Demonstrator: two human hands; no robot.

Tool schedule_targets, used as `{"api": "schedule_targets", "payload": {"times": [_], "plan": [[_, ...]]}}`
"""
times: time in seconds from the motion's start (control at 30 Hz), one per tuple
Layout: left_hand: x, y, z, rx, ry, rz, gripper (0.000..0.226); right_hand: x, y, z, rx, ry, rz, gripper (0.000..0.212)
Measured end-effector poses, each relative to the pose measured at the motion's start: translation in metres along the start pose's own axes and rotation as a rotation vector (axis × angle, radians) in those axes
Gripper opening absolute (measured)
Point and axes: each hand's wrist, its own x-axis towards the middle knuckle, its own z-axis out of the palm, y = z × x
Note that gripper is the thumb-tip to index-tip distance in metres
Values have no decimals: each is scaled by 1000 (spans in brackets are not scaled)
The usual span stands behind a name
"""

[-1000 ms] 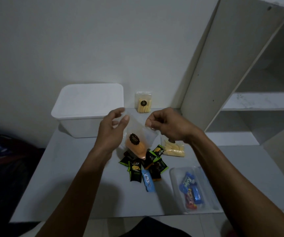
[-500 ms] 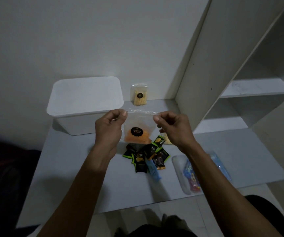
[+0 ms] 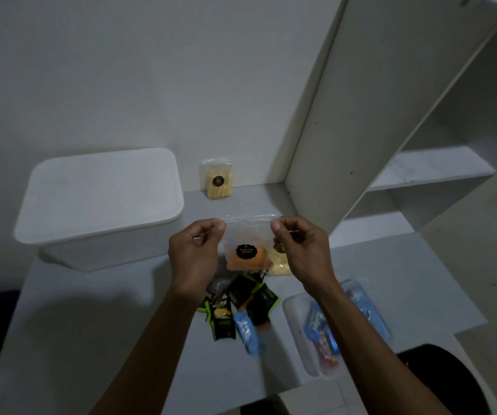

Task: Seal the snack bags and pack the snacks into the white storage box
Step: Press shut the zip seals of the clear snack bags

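Note:
A clear zip bag of orange snacks [image 3: 245, 253] with a black round label hangs upright above the table. My left hand [image 3: 195, 256] pinches its top left corner and my right hand [image 3: 299, 250] pinches its top right corner, stretching the top edge between them. The white storage box [image 3: 100, 205] stands at the back left with its lid on. A second bag of pale sticks [image 3: 216, 182] leans upright against the wall. A third pale snack bag [image 3: 280, 265] lies on the table, partly hidden behind the held bag and my right hand.
Several small black-and-green packets [image 3: 241, 307] and a blue one [image 3: 247, 332] lie heaped on the table [image 3: 91, 324] under my hands. A clear tray [image 3: 301, 339] with blue and red wrappers sits at front right. A white shelf unit [image 3: 391, 115] rises at the right.
Both hands moved from the bag's upper middle out to its top corners and pulled the top edge taut, holding the bag upright and slightly higher.

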Motion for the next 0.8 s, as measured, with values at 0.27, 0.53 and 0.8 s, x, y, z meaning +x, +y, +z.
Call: {"api": "schedule_targets", "payload": {"times": [0.27, 0.53, 0.8], "plan": [[104, -11, 91, 68, 72, 34, 10, 139, 38, -8, -17, 31, 38, 8], [202, -52, 165, 98, 170, -32, 6, 252, 113, 9, -44, 101, 129, 11], [260, -86, 207, 144, 242, -91, 8, 310, 158, 31, -136, 237, 179, 12]]}}
